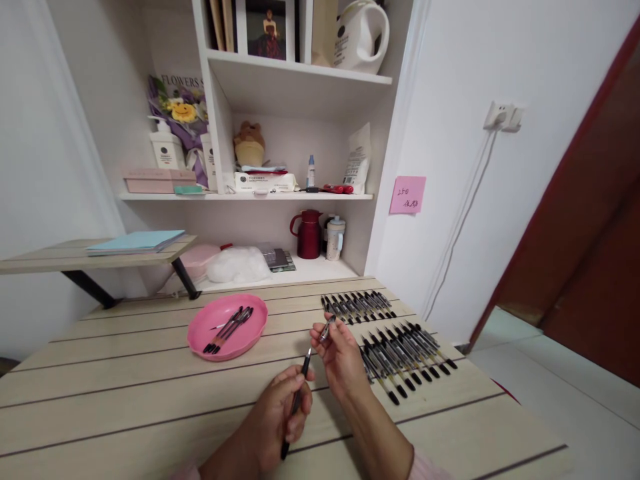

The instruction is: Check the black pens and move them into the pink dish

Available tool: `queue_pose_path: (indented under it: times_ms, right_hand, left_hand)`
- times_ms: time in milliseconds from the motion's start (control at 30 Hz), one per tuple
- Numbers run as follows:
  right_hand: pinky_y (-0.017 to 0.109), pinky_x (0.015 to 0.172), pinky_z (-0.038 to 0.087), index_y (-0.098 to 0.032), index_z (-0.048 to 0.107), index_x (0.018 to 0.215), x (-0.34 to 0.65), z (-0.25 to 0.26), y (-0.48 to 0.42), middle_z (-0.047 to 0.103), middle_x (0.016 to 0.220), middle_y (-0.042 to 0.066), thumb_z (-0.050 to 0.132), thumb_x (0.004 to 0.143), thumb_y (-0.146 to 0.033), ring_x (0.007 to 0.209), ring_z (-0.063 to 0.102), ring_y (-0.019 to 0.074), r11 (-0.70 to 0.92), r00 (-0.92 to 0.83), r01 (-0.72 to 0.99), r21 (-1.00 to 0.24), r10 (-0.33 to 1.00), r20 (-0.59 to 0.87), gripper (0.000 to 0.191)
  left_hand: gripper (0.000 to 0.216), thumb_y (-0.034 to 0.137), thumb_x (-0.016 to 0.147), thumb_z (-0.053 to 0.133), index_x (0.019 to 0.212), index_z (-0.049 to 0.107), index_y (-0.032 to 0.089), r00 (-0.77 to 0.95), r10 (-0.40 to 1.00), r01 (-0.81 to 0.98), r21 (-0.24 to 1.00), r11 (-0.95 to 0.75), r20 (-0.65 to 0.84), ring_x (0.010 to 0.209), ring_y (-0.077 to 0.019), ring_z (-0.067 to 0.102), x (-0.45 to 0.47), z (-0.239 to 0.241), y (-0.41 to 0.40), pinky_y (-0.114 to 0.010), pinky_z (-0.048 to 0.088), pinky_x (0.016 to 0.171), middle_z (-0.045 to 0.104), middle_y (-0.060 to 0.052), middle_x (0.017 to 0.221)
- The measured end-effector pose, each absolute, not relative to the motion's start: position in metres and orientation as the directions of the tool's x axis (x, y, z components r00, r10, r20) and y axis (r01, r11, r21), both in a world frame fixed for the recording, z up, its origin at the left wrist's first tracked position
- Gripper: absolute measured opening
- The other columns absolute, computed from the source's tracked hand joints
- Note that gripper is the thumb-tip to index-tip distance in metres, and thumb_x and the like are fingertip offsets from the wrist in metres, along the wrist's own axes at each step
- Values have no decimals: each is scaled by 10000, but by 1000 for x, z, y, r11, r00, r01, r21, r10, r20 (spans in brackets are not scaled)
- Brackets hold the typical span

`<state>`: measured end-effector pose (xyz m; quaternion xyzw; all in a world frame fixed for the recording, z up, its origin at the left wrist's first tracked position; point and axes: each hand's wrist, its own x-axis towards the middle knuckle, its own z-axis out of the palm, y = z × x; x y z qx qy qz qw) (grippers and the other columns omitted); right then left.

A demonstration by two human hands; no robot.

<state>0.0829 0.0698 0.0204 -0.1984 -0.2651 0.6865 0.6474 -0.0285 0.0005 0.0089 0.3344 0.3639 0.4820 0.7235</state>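
My left hand (283, 407) is closed around a black pen (297, 400), its bare metal tip pointing up and away from me. My right hand (343, 357), a little higher and to the right, pinches a short, clear and dark piece that looks like a pen cap (327, 329); the fingers partly cover it. Pen tip and cap are apart. Just right of my right hand, several clear-barrelled pens (407, 353) with black ends lie side by side in a slanted row. Behind them is a second row of pens (357, 307).
A pink scalloped tray (255, 340) at the left holds several pens (230, 330). Beyond it, a small raised stand (65, 257) carries blue paper (135, 243). White shelves with a red jug (309, 235) and a cup (335, 239) border the table's far edge.
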Motion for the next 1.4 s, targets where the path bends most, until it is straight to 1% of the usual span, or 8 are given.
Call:
queue_pose_path:
  times_ms: [233,367,500,600,667,833,1100,1400]
  right_hand:
    - [173,422,413,-183,520,944,75,11,72,673,787,49,690,666,-367,490,567,83,-135,-162,-687,-714,986,-30,374]
    - [145,342,310,-171,512,868,65,3,71,639,663,6,681,642,-410,369,491,55,-182,-190,-550,-815,978,-89,370]
    - [140,328,260,-163,502,803,61,3,79,535,466,-56,650,646,-325,329,453,64,-229,-245,-248,-941,955,-168,270]
    - [169,382,343,-159,543,866,71,15,105,559,493,-47,582,689,-232,376,507,83,-82,-208,165,-983,971,-116,194]
    - [176,437,382,-159,594,859,83,27,131,621,583,-10,541,725,-229,452,565,92,90,-124,552,-829,992,25,160]
    - [237,588,423,-101,645,741,103,40,185,681,791,153,590,674,-216,769,640,224,80,-8,798,-598,992,122,144]
    - [290,772,430,-62,609,993,72,15,192,637,1008,217,520,723,-91,955,608,250,87,-39,942,-325,988,150,285]
    - [299,796,434,-76,581,1045,76,14,189,620,1052,217,495,795,-168,973,604,244,108,-82,972,-209,988,129,280]
  left_hand:
    - [135,303,794,423,844,490,197,172,961,-502,819,276,-218,275,-12,246,-29,7,6,-164,101,321,513,56,539]
    - [164,349,799,433,816,486,195,141,964,-499,824,267,-227,273,-11,242,-30,5,9,-170,84,323,513,54,536]
    - [167,351,799,440,819,487,192,133,967,-507,823,256,-219,281,-10,241,-32,4,11,-172,85,328,505,57,541]
    - [165,348,802,437,830,487,193,130,965,-512,819,260,-226,284,-12,246,-33,2,12,-174,98,330,502,59,544]
    - [169,348,801,439,830,490,191,133,966,-513,819,257,-220,287,-12,246,-34,0,13,-176,100,332,501,58,548]
    - [191,358,804,437,844,506,185,156,972,-509,830,230,-174,291,-17,264,-36,-6,16,-183,103,334,519,47,562]
    - [215,372,756,478,803,526,167,146,974,-516,827,223,-171,281,-15,260,-37,-6,19,-179,122,320,532,37,546]
    - [222,369,760,475,826,537,166,132,974,-531,817,227,-185,281,-17,256,-37,-9,20,-183,113,323,525,40,540]
